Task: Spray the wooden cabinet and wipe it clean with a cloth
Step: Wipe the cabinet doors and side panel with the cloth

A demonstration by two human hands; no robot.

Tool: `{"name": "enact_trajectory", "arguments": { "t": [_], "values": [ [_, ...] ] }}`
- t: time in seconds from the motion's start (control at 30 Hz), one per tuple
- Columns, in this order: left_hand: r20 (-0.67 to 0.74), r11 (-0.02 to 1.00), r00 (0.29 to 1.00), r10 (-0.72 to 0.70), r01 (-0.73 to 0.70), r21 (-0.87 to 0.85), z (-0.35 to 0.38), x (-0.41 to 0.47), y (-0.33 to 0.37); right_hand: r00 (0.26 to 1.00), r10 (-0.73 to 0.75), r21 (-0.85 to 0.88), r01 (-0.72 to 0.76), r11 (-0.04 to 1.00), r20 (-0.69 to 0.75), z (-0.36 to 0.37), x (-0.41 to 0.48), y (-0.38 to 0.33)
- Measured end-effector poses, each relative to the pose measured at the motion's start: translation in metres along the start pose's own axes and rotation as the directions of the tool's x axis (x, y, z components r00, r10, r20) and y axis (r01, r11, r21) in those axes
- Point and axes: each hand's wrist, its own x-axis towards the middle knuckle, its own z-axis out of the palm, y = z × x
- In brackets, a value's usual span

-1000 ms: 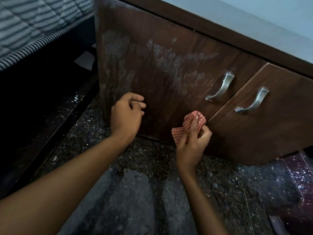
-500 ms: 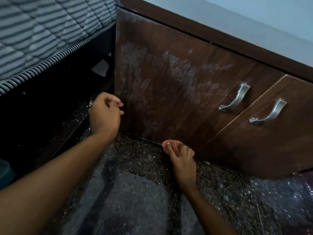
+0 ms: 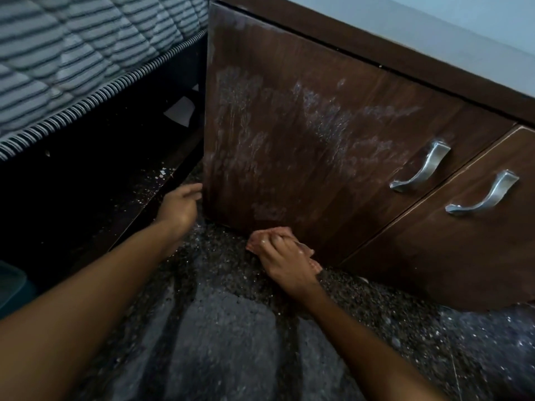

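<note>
**Cloth down at the foot of a streaked cabinet door**

The dark wooden cabinet (image 3: pixel 318 125) takes up most of what I see, its big left door streaked with whitish smears from the top down to near the bottom edge. Beneath it lies a speckled stone floor (image 3: pixel 231 328), and to the left a striped mattress (image 3: pixel 72 53) sits on a dark frame. Two curved metal handles (image 3: pixel 422 169) (image 3: pixel 486 195) sit side by side where the doors meet.

The left hand (image 3: pixel 181 205) is empty, fingers loose and reaching to the door's lower left corner; I cannot tell whether they touch it. The right hand (image 3: pixel 285 261) has its fingers bent over a small red checked cloth (image 3: pixel 254 243), clasping it against the door's bottom edge, right at the floor.
</note>
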Motion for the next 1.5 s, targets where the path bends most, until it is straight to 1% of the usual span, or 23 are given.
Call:
{"name": "enact_trajectory", "arguments": {
  "t": [0.07,0.13,0.2,0.3,0.37,0.43,0.53,0.63,0.73,0.83,0.87,0.93,1.03,1.1,1.13,1.23,1.3,1.4,1.47,1.5],
  "values": [
    [0.003,0.999,1.000,0.002,-0.002,0.042,-0.007,0.004,-0.004,0.997,0.078,-0.005,-0.078,0.997,0.004,-0.002,-0.027,0.011],
    [0.023,0.997,0.999,0.038,-0.040,0.059,-0.009,0.004,-0.008,0.986,0.168,-0.029,-0.168,0.985,0.000,-0.009,-0.038,0.016],
    [0.046,0.997,0.997,0.064,-0.065,0.035,-0.010,0.001,-0.010,0.984,0.177,-0.032,-0.177,0.984,-0.007,-0.014,-0.024,0.009],
    [0.060,0.996,0.994,0.087,-0.087,-0.011,-0.010,-0.002,-0.007,0.993,0.103,-0.013,-0.104,0.995,-0.065,-0.013,0.029,-0.011],
    [0.070,0.995,0.993,0.100,-0.099,-0.024,-0.011,-0.003,-0.005,0.998,0.012,-0.013,-0.013,1.000,-0.068,-0.009,0.069,-0.030],
    [0.083,0.993,0.991,0.108,-0.103,-0.065,-0.013,-0.002,-0.006,0.998,-0.060,-0.067,0.059,0.996,-0.019,-0.006,0.099,-0.050],
    [0.110,0.992,0.988,0.108,-0.099,-0.084,-0.017,0.002,-0.008,0.995,-0.080,-0.166,0.088,0.982,0.053,-0.002,0.116,-0.063],
    [0.115,0.989,0.984,0.137,-0.129,-0.072,-0.017,0.002,-0.008,0.996,-0.068,-0.195,0.077,0.978,0.053,0.000,0.102,-0.051],
    [0.132,0.989,0.981,0.141,-0.133,-0.068,-0.019,-0.004,-0.002,0.996,-0.064,-0.175,0.074,0.982,0.062,-0.004,0.050,-0.022],
    [0.176,0.991,0.978,0.115,-0.126,0.051,-0.020,-0.003,-0.008,0.996,-0.039,-0.173,0.053,0.983,0.080,-0.005,-0.001,0.001],
    [0.180,0.987,0.977,0.113,-0.130,0.090,-0.021,-0.003,-0.009,0.996,-0.008,-0.154,0.022,0.988,0.087,-0.007,-0.006,0.002],
    [0.199,0.989,0.976,0.089,-0.111,0.101,-0.018,-0.008,-0.007,0.997,0.020,-0.153,-0.009,0.988,0.069,-0.010,0.000,-0.001],
    [0.162,0.992,0.985,0.062,-0.079,0.100,-0.007,-0.014,0.001,0.999,0.020,-0.157,-0.016,0.988,0.025,-0.014,0.036,-0.017],
    [0.125,0.995,0.989,0.076,-0.082,0.048,-0.002,-0.014,0.005,1.000,-0.005,-0.184,0.009,0.983,0.026,-0.019,0.070,-0.028],
    [0.118,0.997,0.990,0.078,-0.079,0.003,0.001,-0.014,0.005,0.998,-0.028,-0.200,0.037,0.979,0.048,-0.023,0.084,-0.034],
    [0.084,0.995,0.993,0.083,-0.078,-0.062,-0.002,-0.009,0.000,0.983,-0.088,-0.235,0.124,0.964,0.161,-0.034,0.116,-0.047],
    [0.022,0.991,0.993,0.119,-0.118,-0.056,-0.007,-0.003,-0.005,0.977,-0.098,-0.256,0.146,0.956,0.189,-0.039,0.125,-0.052],
    [-0.028,0.993,0.992,0.121,-0.121,-0.002,-0.011,0.002,-0.010,0.985,-0.062,-0.255,0.103,0.962,0.164,-0.038,0.124,-0.047],
    [-0.024,0.994,0.994,0.108,-0.107,0.030,-0.011,0.000,-0.010,0.997,-0.010,-0.217,0.028,0.976,0.082,-0.035,0.105,-0.034],
    [0.002,0.994,0.995,0.100,-0.100,0.043,-0.008,-0.002,-0.009,0.999,0.019,-0.189,-0.012,0.982,0.036,-0.034,0.089,-0.024]
  ]
}}
